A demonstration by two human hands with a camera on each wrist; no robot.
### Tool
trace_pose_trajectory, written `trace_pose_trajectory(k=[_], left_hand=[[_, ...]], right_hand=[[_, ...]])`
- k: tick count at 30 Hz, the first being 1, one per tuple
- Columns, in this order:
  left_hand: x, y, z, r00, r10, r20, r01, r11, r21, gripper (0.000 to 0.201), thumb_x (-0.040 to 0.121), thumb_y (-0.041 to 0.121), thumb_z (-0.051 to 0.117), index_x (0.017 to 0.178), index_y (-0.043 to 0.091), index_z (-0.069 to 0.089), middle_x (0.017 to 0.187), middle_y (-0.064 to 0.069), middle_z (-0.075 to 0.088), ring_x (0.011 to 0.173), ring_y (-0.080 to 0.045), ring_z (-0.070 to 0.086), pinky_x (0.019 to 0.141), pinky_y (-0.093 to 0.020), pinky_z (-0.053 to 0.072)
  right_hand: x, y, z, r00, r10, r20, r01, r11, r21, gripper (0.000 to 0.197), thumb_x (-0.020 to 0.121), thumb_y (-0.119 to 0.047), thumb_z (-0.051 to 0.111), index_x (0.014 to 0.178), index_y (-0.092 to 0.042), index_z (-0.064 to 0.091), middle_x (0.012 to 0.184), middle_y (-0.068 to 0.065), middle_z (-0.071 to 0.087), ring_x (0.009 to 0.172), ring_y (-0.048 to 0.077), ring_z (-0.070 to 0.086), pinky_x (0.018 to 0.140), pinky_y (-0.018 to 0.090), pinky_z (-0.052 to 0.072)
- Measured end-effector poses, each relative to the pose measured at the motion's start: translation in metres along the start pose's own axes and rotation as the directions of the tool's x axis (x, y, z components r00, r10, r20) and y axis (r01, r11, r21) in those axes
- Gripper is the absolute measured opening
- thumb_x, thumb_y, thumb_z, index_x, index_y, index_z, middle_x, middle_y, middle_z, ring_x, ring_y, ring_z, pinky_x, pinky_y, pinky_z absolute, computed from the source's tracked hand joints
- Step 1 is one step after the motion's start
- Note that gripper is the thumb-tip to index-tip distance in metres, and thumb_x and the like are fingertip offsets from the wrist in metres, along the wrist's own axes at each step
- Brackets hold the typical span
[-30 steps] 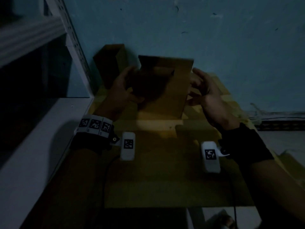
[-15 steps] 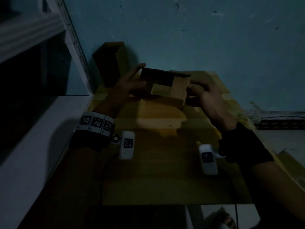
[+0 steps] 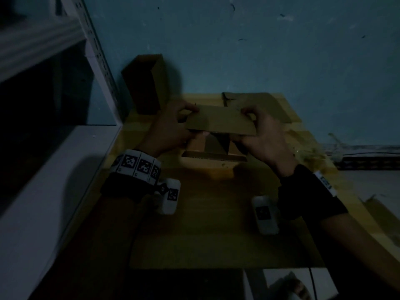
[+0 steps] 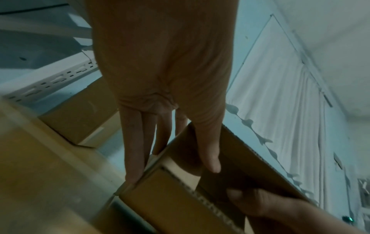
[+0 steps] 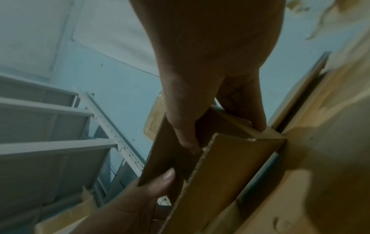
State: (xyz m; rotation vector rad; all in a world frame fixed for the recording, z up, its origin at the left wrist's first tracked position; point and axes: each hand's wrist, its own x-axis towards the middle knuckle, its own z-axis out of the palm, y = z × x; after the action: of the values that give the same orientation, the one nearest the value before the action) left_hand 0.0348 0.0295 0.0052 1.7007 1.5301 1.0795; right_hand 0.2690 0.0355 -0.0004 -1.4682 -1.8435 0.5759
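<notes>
A small brown cardboard box (image 3: 218, 135) sits on the wooden table (image 3: 205, 202) near its far end, flaps unfolded. My left hand (image 3: 173, 128) grips its left end, thumb on the inside of a flap (image 4: 210, 159) and fingers along the outside. My right hand (image 3: 257, 131) grips the right end the same way, thumb on the inner face (image 5: 186, 139) and fingers behind the corner. Both hands hold a long flap (image 3: 220, 123) folded over the top. The box (image 4: 180, 197) interior is mostly hidden by that flap.
Another cardboard box (image 3: 145, 83) stands upright at the table's back left against the blue wall. Flat cardboard (image 3: 266, 105) lies behind the held box. White metal shelving (image 3: 54, 148) runs along the left. The near half of the table holds nothing.
The box came down from a raised, tilted position onto the table. Both hands shifted from its sides to its top edge, and a long flap now lies folded over the opening.
</notes>
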Motion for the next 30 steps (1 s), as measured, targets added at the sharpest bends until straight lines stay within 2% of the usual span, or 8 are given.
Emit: trace_pose_trajectory(k=[5,9,11,13,19,24,27,30], left_hand=[[-0.002,0.002,0.002,0.995,0.081,-0.051,-0.073,0.987,0.142,0.074,0.059,0.034,0.095,0.124,0.023,0.063,0.138,0.002,0.056,0.119,-0.012,0.055,0.075,-0.012,0.045],[-0.003,0.003,0.003,0.994,0.094,-0.059,-0.081,0.978,0.194,0.076,0.057,0.041,0.095,0.123,0.023,0.063,0.132,0.002,0.058,0.114,-0.015,0.058,0.086,-0.031,0.054],[-0.004,0.003,0.004,0.992,0.102,-0.074,-0.085,0.974,0.209,0.075,0.059,0.043,0.094,0.124,0.022,0.062,0.129,0.005,0.057,0.106,-0.010,0.055,0.080,-0.023,0.051],[-0.004,0.003,0.006,0.989,0.116,-0.091,-0.092,0.969,0.230,0.073,0.062,0.042,0.093,0.124,0.021,0.062,0.125,0.006,0.055,0.102,-0.008,0.052,0.074,-0.015,0.043],[-0.001,-0.004,0.003,0.984,0.141,-0.105,-0.113,0.966,0.233,0.067,0.060,0.037,0.093,0.118,0.019,0.065,0.131,-0.002,0.060,0.116,-0.020,0.060,0.095,-0.042,0.054],[0.000,-0.008,0.002,0.984,0.137,-0.113,-0.111,0.970,0.214,0.066,0.060,0.031,0.094,0.118,0.018,0.065,0.129,-0.003,0.061,0.119,-0.021,0.058,0.098,-0.045,0.052],[0.001,-0.007,0.001,0.985,0.134,-0.111,-0.106,0.968,0.229,0.067,0.060,0.031,0.094,0.119,0.019,0.066,0.130,-0.001,0.060,0.122,-0.021,0.055,0.100,-0.041,0.048],[0.000,-0.005,-0.001,0.988,0.127,-0.092,-0.104,0.969,0.225,0.070,0.057,0.032,0.094,0.120,0.019,0.065,0.131,-0.002,0.060,0.124,-0.022,0.054,0.102,-0.043,0.046]], right_hand=[[-0.001,-0.002,0.002,1.000,-0.004,-0.027,0.003,0.999,-0.040,0.076,0.066,-0.045,0.082,0.134,-0.027,0.051,0.107,0.006,0.071,0.086,0.023,0.071,0.071,0.040,0.062],[-0.002,-0.004,0.003,1.000,-0.001,-0.009,0.001,1.000,-0.016,0.089,0.054,-0.060,0.073,0.135,-0.029,0.050,0.108,0.005,0.070,0.086,0.025,0.071,0.073,0.043,0.062],[-0.002,-0.005,0.003,1.000,0.001,-0.009,-0.001,1.000,-0.007,0.092,0.051,-0.066,0.067,0.134,-0.030,0.050,0.105,0.005,0.071,0.086,0.024,0.071,0.072,0.040,0.062],[-0.002,-0.004,0.004,1.000,-0.009,-0.015,0.008,1.000,-0.025,0.085,0.059,-0.061,0.075,0.134,-0.029,0.050,0.103,0.005,0.072,0.086,0.023,0.071,0.072,0.038,0.062],[-0.002,-0.007,0.003,1.000,-0.013,-0.006,0.013,0.999,-0.042,0.081,0.063,-0.055,0.080,0.134,-0.029,0.052,0.114,0.005,0.068,0.091,0.023,0.069,0.078,0.041,0.061],[0.000,-0.006,-0.001,0.999,-0.030,0.022,0.031,0.998,-0.049,0.077,0.068,-0.046,0.084,0.135,-0.024,0.053,0.110,0.006,0.070,0.090,0.023,0.070,0.075,0.032,0.058],[-0.001,-0.008,-0.002,0.999,-0.040,0.032,0.041,0.999,-0.027,0.087,0.059,-0.057,0.078,0.135,-0.024,0.054,0.107,0.005,0.071,0.086,0.023,0.070,0.074,0.036,0.060],[0.001,-0.007,-0.002,0.998,-0.049,0.025,0.050,0.998,-0.040,0.081,0.064,-0.051,0.083,0.135,-0.022,0.056,0.110,0.005,0.070,0.085,0.021,0.070,0.071,0.032,0.058]])
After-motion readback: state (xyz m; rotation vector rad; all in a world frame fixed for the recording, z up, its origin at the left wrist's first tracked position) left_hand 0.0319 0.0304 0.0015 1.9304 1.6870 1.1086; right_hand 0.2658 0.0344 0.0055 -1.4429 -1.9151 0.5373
